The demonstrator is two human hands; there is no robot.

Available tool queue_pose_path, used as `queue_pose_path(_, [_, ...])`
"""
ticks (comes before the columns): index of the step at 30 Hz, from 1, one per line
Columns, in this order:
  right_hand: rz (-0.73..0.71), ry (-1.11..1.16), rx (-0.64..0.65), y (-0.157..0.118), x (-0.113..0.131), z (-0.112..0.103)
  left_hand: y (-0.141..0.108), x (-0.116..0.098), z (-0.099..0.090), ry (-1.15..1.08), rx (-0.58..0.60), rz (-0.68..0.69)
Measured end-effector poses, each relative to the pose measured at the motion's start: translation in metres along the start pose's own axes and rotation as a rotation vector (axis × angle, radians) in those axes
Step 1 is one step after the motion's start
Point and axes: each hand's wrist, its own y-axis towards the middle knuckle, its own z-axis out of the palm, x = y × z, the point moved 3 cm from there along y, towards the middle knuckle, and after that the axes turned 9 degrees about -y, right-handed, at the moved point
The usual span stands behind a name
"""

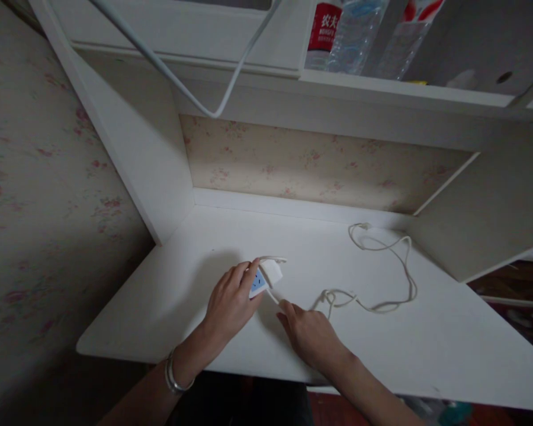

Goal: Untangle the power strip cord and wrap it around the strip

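My left hand [233,294] is wrapped round a white power strip [258,283] with a blue socket face, held just over the desk. A white block, perhaps a charger [272,273], sits against its far side, with a short white cable [273,258] beside it. My right hand [310,332] pinches the white cord [273,297] close to where it meets the strip. From the right hand the rest of the cord [388,309] runs across the desk, loosely knotted near the hand and looped toward the back right.
The white desk [169,296] has a side panel [133,136] at left and a low back ledge [293,207]. Overhead, a shelf [404,89] holds plastic bottles [355,35]. A grey-white cable [177,86] hangs down in front of it.
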Motion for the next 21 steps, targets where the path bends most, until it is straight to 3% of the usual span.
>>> queue_pose_path(7, [-0.122,-0.119,-0.238,-0.002,-0.011,-0.043,-0.002,-0.009,0.015,0.060,0.137,0.025])
queue_pose_path(13, [-0.474,-0.138,-0.480,0.006,-0.018,-0.062,-0.018,-0.023,0.024,0.000,0.379,0.127])
queue_pose_path(17, [-0.504,-0.101,-0.664,0.016,-0.028,-0.073,-0.031,-0.039,0.010,-0.151,0.552,0.285])
queue_pose_path(21, [-0.518,-0.001,-0.687,0.025,-0.033,-0.076,-0.030,-0.057,-0.019,-0.261,0.614,0.366])
